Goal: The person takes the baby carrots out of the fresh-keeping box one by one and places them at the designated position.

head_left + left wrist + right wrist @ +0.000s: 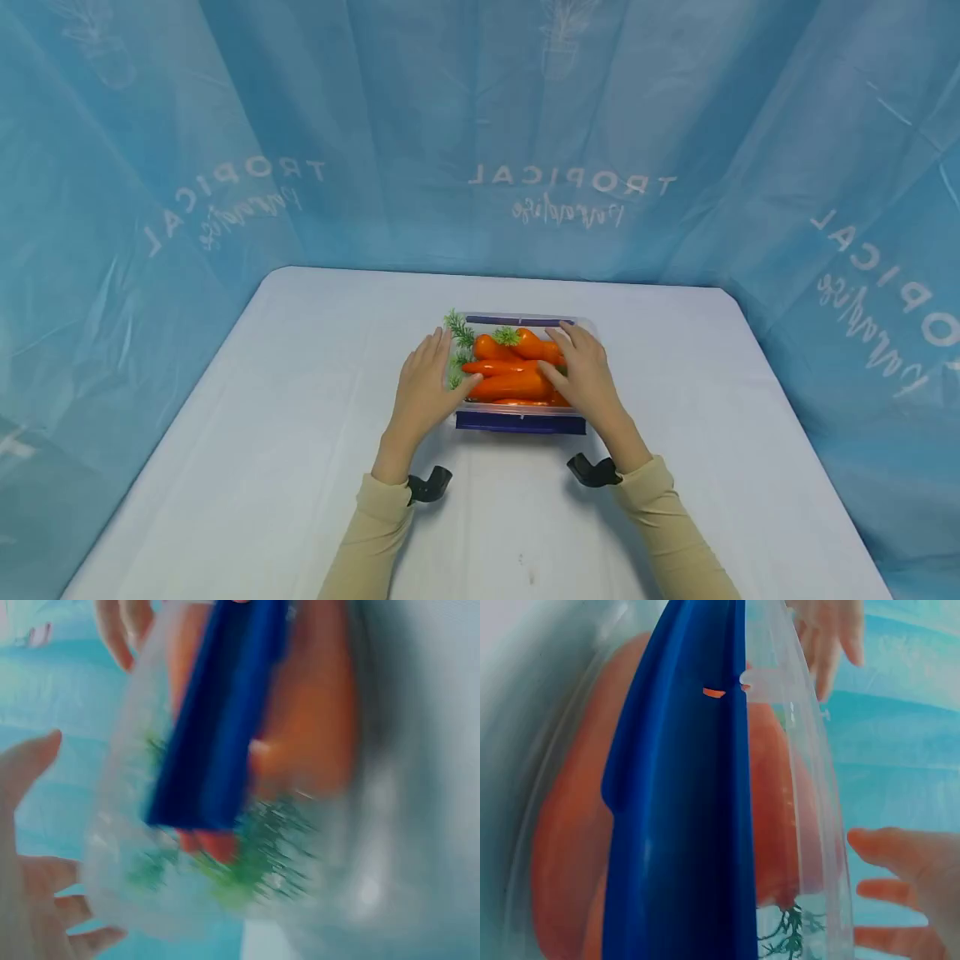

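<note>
A clear plastic box with dark blue clip flaps stands at mid-table, full of shiny orange toy carrots with feathery green tops. Some greenery pokes past its left rim. The front blue flap appears large in the left wrist view, and likewise the blue flap in the right wrist view. My left hand is at the box's left side, fingers extended, thumb over the carrots. On the other side, my right hand spreads its fingers over the right end. Whether either hand touches the box I cannot tell.
A white-covered table lies under the box. Blue printed curtains hang behind it and along both sides. Black wrist mounts sit at both sleeves' cuffs. The left wrist view is blurred.
</note>
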A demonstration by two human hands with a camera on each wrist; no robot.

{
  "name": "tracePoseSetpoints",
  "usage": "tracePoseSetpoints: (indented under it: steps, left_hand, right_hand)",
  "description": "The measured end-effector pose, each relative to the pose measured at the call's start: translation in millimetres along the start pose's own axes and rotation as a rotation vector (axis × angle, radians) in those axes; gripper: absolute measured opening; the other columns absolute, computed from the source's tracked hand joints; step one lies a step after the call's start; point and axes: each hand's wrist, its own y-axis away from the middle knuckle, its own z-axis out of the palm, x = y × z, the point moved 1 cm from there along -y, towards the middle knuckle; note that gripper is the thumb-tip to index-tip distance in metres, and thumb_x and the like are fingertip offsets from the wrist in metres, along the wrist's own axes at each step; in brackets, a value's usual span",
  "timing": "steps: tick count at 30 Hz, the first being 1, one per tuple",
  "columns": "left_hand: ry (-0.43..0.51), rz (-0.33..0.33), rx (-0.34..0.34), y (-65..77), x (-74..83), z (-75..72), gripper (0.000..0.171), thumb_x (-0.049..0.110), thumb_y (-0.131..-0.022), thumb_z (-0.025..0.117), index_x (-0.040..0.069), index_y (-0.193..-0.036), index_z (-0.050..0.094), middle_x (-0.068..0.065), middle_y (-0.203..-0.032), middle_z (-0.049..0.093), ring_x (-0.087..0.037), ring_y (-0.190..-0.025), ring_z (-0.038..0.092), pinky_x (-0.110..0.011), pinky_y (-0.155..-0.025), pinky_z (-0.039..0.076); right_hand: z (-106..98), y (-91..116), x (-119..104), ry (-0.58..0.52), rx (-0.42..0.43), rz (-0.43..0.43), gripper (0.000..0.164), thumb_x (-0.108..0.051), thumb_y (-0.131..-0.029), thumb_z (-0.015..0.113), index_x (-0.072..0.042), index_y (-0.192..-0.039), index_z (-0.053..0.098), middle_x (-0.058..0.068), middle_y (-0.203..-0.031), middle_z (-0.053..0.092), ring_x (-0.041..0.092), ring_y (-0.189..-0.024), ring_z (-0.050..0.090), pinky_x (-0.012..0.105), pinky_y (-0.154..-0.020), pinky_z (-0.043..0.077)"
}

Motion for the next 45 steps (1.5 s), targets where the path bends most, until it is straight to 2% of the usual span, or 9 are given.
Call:
tracePoseSetpoints:
  steps: [4, 7, 10, 15, 20, 28, 38, 45]
  left_hand:
    - [0.075, -0.02, -0.004, 11.7, -13.8, 12.8, 0.096, 0.061, -0.083, 0.059, 0.006, -0.152, 0.021, -0.013, -0.158, 0.025, -0.034, -0.145, 0.026, -0.054, -0.118, 0.021]
    - [0.098, -0.024, -0.007, 16.7, -20.0, 21.4, 0.1, 0.064, -0.081, 0.06, 0.007, -0.152, 0.019, -0.011, -0.158, 0.025, -0.033, -0.144, 0.028, -0.054, -0.117, 0.023]
    - [0.125, -0.016, 0.016, 19.0, -23.1, 26.1, 0.103, 0.064, -0.079, 0.063, 0.007, -0.152, 0.02, -0.01, -0.158, 0.025, -0.032, -0.144, 0.029, -0.055, -0.116, 0.025]
    - [0.153, -0.004, 0.048, 19.6, -26.0, 29.6, 0.105, 0.063, -0.075, 0.068, 0.007, -0.152, 0.022, -0.007, -0.158, 0.025, -0.031, -0.143, 0.031, -0.056, -0.115, 0.027]
    - [0.178, 0.001, 0.044, 18.0, -28.4, 32.6, 0.106, 0.062, -0.074, 0.07, 0.01, -0.152, 0.022, -0.004, -0.159, 0.023, -0.031, -0.144, 0.03, -0.056, -0.115, 0.027]
    - [0.229, -0.01, 0.072, 17.4, -31.2, 34.7, 0.106, 0.057, -0.073, 0.074, 0.008, -0.151, 0.023, -0.009, -0.158, 0.026, -0.033, -0.143, 0.031, -0.056, -0.115, 0.028]
    - [0.255, -0.019, 0.073, 18.4, -35.5, 40.1, 0.108, 0.059, -0.071, 0.074, 0.011, -0.152, 0.022, -0.007, -0.157, 0.027, -0.032, -0.143, 0.032, -0.053, -0.115, 0.029]
    - [0.257, 0.004, 0.097, 15.9, -35.9, 41.4, 0.106, 0.056, -0.072, 0.075, 0.008, -0.151, 0.024, -0.008, -0.158, 0.026, -0.032, -0.143, 0.031, -0.051, -0.115, 0.03]
  right_hand:
    - [6.8, 3.1, -4.3, -0.036, 0.0, -0.127, 0.047, -0.024, -0.085, 0.072, -0.004, -0.126, 0.06, 0.017, -0.13, 0.058, 0.035, -0.123, 0.051, 0.054, -0.107, 0.038]
    - [12.1, 2.8, -8.8, -0.037, -0.052, -0.218, 0.044, -0.024, -0.084, 0.072, -0.004, -0.123, 0.062, 0.014, -0.123, 0.063, 0.032, -0.117, 0.056, 0.05, -0.104, 0.044]
    - [17.6, 1.4, -12.4, -0.031, -0.121, -0.262, 0.043, -0.026, -0.085, 0.072, -0.006, -0.122, 0.063, 0.011, -0.122, 0.064, 0.029, -0.115, 0.058, 0.046, -0.102, 0.047]
    - [24.1, 0.3, -13.6, -0.035, -0.221, -0.24, 0.047, -0.029, -0.084, 0.073, -0.009, -0.125, 0.062, 0.008, -0.122, 0.066, 0.026, -0.114, 0.06, 0.042, -0.1, 0.049]
    - [25.3, 1.2, -10.0, -0.053, -0.254, -0.2, 0.051, -0.029, -0.08, 0.077, -0.011, -0.125, 0.062, 0.007, -0.122, 0.066, 0.025, -0.113, 0.061, 0.042, -0.099, 0.05]
    - [19.8, -5.0, -5.0, -0.065, -0.247, -0.221, 0.052, -0.025, -0.076, 0.081, -0.01, -0.122, 0.063, 0.007, -0.12, 0.067, 0.025, -0.111, 0.061, 0.041, -0.098, 0.05]
    - [20.5, -4.8, -2.2, -0.102, -0.255, -0.234, 0.046, -0.021, -0.078, 0.079, -0.008, -0.12, 0.064, 0.008, -0.119, 0.067, 0.025, -0.109, 0.062, 0.042, -0.096, 0.051]
    - [2.0, -13.2, -1.1, -0.135, -0.184, -0.251, 0.045, -0.017, -0.077, 0.079, -0.005, -0.118, 0.065, 0.01, -0.117, 0.068, 0.027, -0.108, 0.063, 0.044, -0.098, 0.05]
